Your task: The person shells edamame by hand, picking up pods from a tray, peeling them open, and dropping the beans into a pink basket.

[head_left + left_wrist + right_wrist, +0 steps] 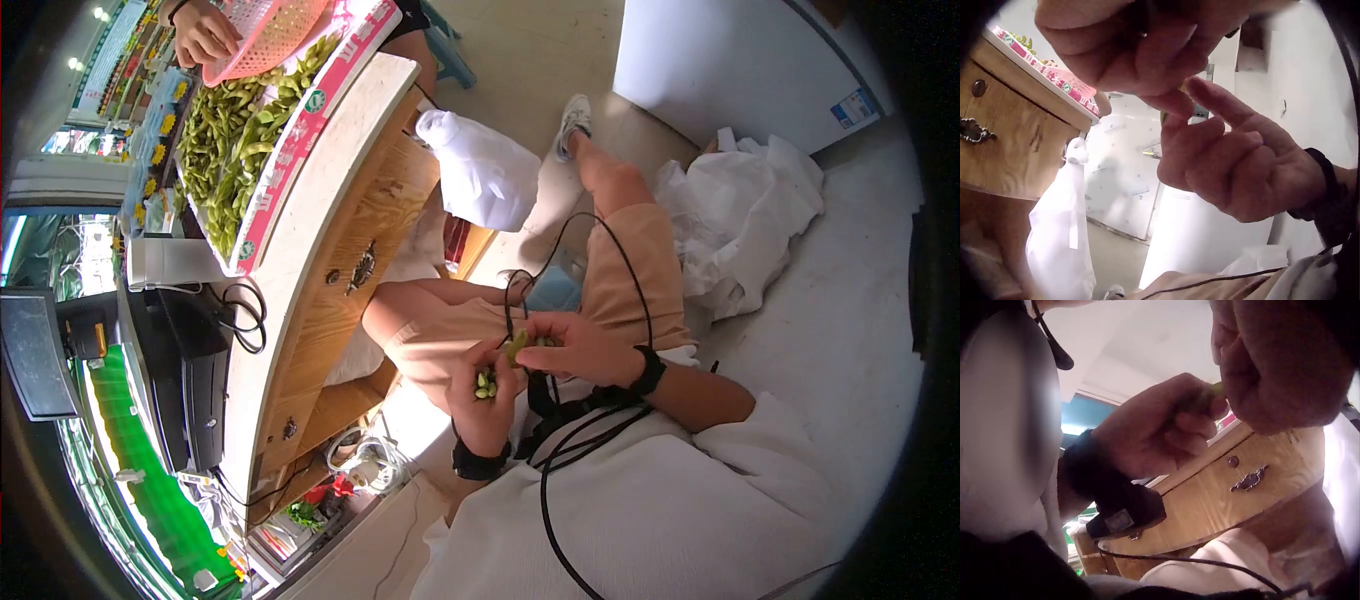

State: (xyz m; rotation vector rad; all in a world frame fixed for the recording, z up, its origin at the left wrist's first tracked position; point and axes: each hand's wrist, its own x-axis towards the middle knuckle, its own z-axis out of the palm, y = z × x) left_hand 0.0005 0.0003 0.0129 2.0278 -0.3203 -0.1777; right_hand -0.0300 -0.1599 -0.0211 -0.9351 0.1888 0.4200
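In the head view the left hand (484,405) lies palm up with several light green beans (485,383) in its curled fingers. Its thumb and fingertips pinch one end of a green pod (516,346). The right hand (572,348) meets it at the pod and grips the other side, with a few green pieces (544,341) showing by its fingers. In the right wrist view a bit of the pod (1217,389) shows between the left hand (1163,425) and the right hand (1285,369). The left wrist view mostly hides the pod behind fingers.
Many pods (232,140) lie on the table (330,190) at upper left, where another person's hand (205,35) touches a pink basket (265,45). A white bag (478,170) hangs at the table's edge. Black cables (545,480) cross the lap.
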